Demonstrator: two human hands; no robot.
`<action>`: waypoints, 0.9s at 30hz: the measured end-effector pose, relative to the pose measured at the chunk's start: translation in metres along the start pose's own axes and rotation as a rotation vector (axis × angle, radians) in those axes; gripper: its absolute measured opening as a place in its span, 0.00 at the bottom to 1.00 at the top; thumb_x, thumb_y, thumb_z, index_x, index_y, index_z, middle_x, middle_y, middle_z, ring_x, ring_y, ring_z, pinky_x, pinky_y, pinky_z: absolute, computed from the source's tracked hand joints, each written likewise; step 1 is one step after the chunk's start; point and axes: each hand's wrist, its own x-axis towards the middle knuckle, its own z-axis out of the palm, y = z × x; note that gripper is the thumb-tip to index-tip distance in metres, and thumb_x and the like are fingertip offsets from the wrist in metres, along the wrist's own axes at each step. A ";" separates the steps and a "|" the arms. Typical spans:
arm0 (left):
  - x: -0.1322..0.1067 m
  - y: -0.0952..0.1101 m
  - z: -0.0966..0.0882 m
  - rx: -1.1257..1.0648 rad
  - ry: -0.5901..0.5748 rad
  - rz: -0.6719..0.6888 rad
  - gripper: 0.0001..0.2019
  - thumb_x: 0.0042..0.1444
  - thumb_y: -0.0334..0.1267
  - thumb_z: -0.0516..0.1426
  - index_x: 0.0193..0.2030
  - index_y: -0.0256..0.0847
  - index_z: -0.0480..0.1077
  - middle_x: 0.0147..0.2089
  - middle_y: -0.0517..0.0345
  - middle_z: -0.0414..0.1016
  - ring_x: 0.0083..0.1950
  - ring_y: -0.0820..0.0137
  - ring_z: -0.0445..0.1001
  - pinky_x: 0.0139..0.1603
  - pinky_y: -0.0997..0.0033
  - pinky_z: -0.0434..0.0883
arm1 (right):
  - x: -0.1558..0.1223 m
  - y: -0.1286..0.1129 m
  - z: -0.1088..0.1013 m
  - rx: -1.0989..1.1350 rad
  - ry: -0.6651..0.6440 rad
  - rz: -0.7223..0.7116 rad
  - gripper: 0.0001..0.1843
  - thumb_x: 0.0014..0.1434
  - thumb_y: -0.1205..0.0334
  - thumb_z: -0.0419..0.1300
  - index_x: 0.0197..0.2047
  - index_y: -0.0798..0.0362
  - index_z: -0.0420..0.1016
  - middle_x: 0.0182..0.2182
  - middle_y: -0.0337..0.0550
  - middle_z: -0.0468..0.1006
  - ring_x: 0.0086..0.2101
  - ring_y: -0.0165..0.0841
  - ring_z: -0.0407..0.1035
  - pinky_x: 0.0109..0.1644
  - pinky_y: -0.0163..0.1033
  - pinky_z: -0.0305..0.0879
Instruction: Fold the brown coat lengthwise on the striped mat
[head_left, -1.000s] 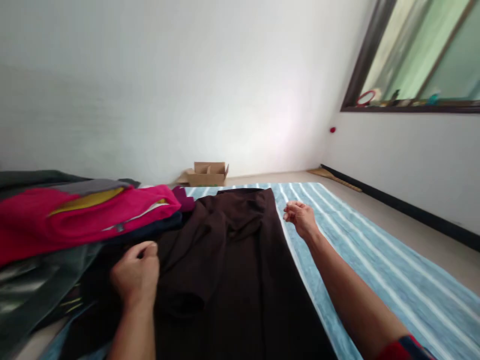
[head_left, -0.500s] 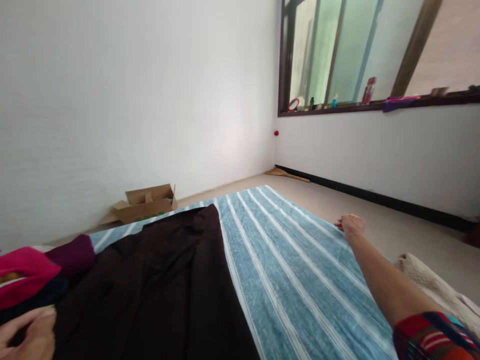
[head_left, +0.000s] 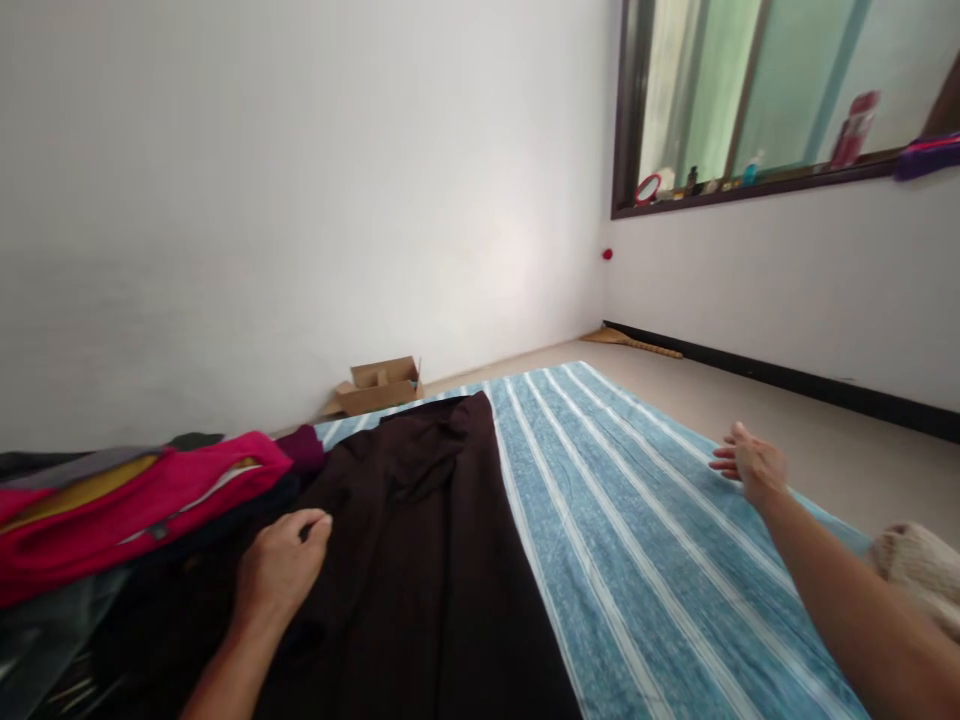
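A dark brown garment (head_left: 405, 560), creased near its far end, lies spread over a blue bedsheet with white stripes (head_left: 600, 520). My left hand (head_left: 281, 565) is over the garment's left part, fingers curled and tips brought together, with no cloth visibly raised by it. Whether it touches the fabric I cannot tell. Out at the sheet's right edge, my right hand (head_left: 757, 468) hovers with its fingers apart and nothing in it. Left of the garment is a heap of clothes, with a pink garment (head_left: 217, 480) on top and a purple one (head_left: 304, 448) behind.
An open cardboard box (head_left: 379, 390) stands beyond the bed by the white wall. A broom-like item (head_left: 630, 342) lies on the floor in the corner. Beige knitted cloth (head_left: 919, 570) is at the right edge. Small bottles and a round mirror (head_left: 647, 189) line the windowsill.
The view has turned left, bringing more of the clothes heap into sight. My left hand has moved right, over the dark garment. My right hand's fingers have spread. The garment lies the same.
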 end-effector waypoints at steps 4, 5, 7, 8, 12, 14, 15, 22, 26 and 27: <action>-0.022 -0.001 -0.011 0.092 -0.171 0.085 0.13 0.54 0.38 0.49 0.37 0.38 0.73 0.42 0.49 0.76 0.44 0.61 0.73 0.43 0.69 0.66 | -0.034 0.004 0.025 0.012 -0.146 -0.036 0.11 0.51 0.58 0.55 0.32 0.58 0.69 0.20 0.42 0.73 0.17 0.31 0.69 0.19 0.32 0.62; -0.027 -0.003 -0.012 0.098 -0.191 0.092 0.13 0.54 0.38 0.49 0.38 0.37 0.73 0.43 0.49 0.76 0.45 0.61 0.73 0.45 0.69 0.66 | -0.045 0.005 0.033 0.007 -0.187 -0.051 0.10 0.49 0.59 0.56 0.32 0.58 0.70 0.20 0.42 0.73 0.17 0.31 0.69 0.19 0.32 0.62; -0.039 -0.007 -0.013 0.089 -0.230 0.106 0.15 0.54 0.39 0.49 0.42 0.36 0.72 0.44 0.48 0.76 0.47 0.61 0.72 0.47 0.68 0.66 | -0.071 0.005 0.050 -0.007 -0.279 -0.096 0.11 0.47 0.58 0.57 0.32 0.58 0.70 0.21 0.42 0.74 0.17 0.31 0.69 0.19 0.32 0.61; -0.045 -0.009 -0.013 0.077 -0.247 0.111 0.16 0.54 0.40 0.49 0.44 0.35 0.71 0.46 0.48 0.75 0.48 0.61 0.71 0.48 0.68 0.65 | -0.085 0.006 0.059 -0.017 -0.331 -0.123 0.13 0.47 0.57 0.57 0.32 0.58 0.71 0.21 0.43 0.74 0.17 0.31 0.69 0.20 0.32 0.61; -0.072 -0.011 -0.015 0.055 -0.309 0.146 0.26 0.53 0.46 0.51 0.55 0.31 0.65 0.55 0.44 0.69 0.56 0.59 0.66 0.56 0.63 0.62 | -0.149 0.005 0.094 -0.094 -0.573 -0.252 0.16 0.49 0.53 0.56 0.32 0.59 0.72 0.23 0.44 0.74 0.19 0.31 0.70 0.21 0.33 0.62; -0.084 -0.012 -0.017 0.075 -0.361 0.160 0.32 0.50 0.48 0.53 0.59 0.31 0.61 0.61 0.43 0.62 0.62 0.57 0.59 0.59 0.60 0.58 | -0.181 0.006 0.110 -0.157 -0.697 -0.332 0.16 0.50 0.52 0.54 0.32 0.58 0.72 0.23 0.43 0.74 0.21 0.32 0.71 0.23 0.33 0.62; -0.089 -0.013 -0.018 0.086 -0.393 0.162 0.35 0.48 0.49 0.55 0.61 0.32 0.58 0.63 0.43 0.59 0.64 0.56 0.55 0.60 0.58 0.56 | -0.196 0.006 0.117 -0.182 -0.755 -0.378 0.16 0.51 0.52 0.53 0.31 0.58 0.72 0.24 0.43 0.74 0.22 0.32 0.71 0.24 0.34 0.62; -0.094 -0.028 -0.027 0.078 -0.381 0.134 0.14 0.52 0.37 0.53 0.45 0.39 0.70 0.53 0.45 0.70 0.56 0.60 0.66 0.52 0.64 0.60 | -0.278 0.018 0.142 -0.401 -0.942 -0.795 0.15 0.57 0.56 0.49 0.26 0.53 0.70 0.23 0.39 0.71 0.28 0.32 0.66 0.31 0.34 0.58; -0.079 -0.033 -0.037 -0.014 -0.219 0.021 0.13 0.58 0.41 0.45 0.28 0.41 0.65 0.28 0.56 0.71 0.32 0.68 0.70 0.33 0.72 0.61 | -0.303 0.026 0.144 -0.452 -1.025 -0.867 0.13 0.58 0.58 0.48 0.29 0.52 0.71 0.27 0.39 0.72 0.29 0.31 0.66 0.33 0.33 0.58; -0.074 -0.034 -0.040 -0.071 -0.132 -0.026 0.13 0.57 0.42 0.46 0.25 0.41 0.63 0.25 0.59 0.68 0.29 0.69 0.68 0.31 0.72 0.59 | -0.307 0.027 0.144 -0.459 -1.038 -0.869 0.13 0.58 0.59 0.48 0.29 0.52 0.71 0.28 0.39 0.72 0.29 0.30 0.66 0.34 0.33 0.58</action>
